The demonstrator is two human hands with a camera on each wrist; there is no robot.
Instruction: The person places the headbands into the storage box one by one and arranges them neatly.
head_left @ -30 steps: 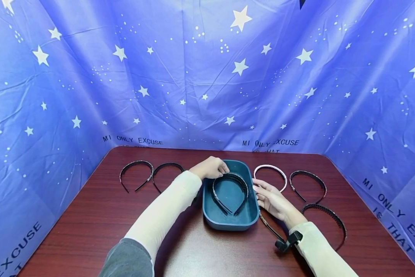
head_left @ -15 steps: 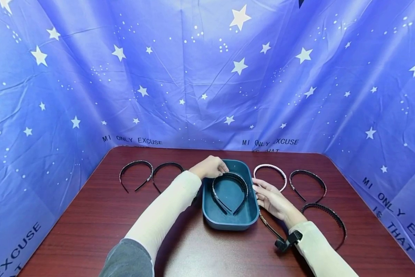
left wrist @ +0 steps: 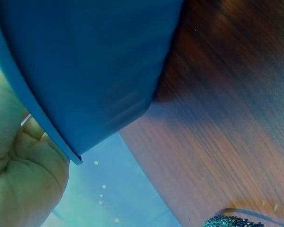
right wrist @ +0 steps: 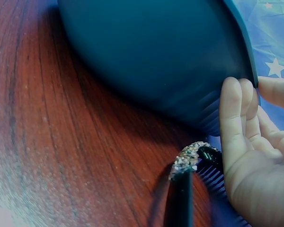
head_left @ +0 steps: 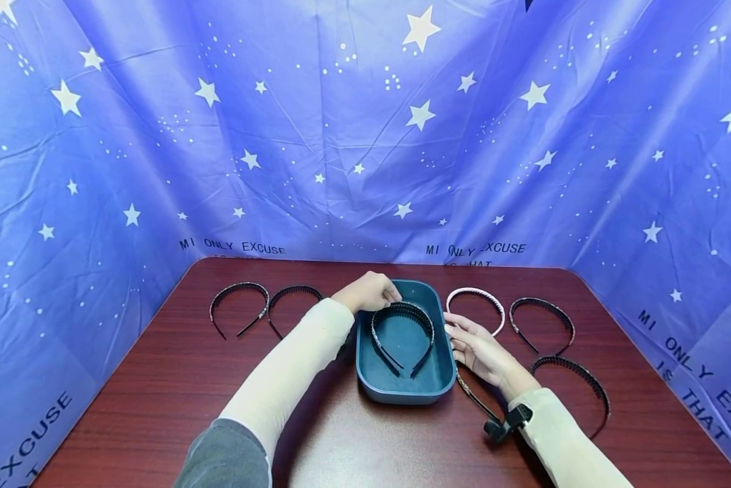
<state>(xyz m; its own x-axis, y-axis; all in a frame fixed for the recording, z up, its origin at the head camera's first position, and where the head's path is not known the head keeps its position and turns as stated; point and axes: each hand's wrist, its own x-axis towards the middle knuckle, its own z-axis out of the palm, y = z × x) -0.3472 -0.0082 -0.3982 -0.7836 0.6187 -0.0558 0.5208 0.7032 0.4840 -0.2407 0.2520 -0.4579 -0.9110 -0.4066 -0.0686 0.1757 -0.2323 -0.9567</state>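
A teal tray [head_left: 365, 366] sits mid-tabletop [head_left: 158, 379] with two dark toothed headbands [head_left: 403, 332] lying inside it. The left hand [head_left: 368, 293] curls its grip over the tray's far left rim, fingers bent around the edge. The right hand [head_left: 477, 349] rests straight, relaxed fingers against the tray's right wall, lying over a glittery headband [right wrist: 191, 158] on the wood. A pink headband [head_left: 476, 301] and two dark ones lie further right; two more dark headbands [head_left: 264, 305] lie left of the tray.
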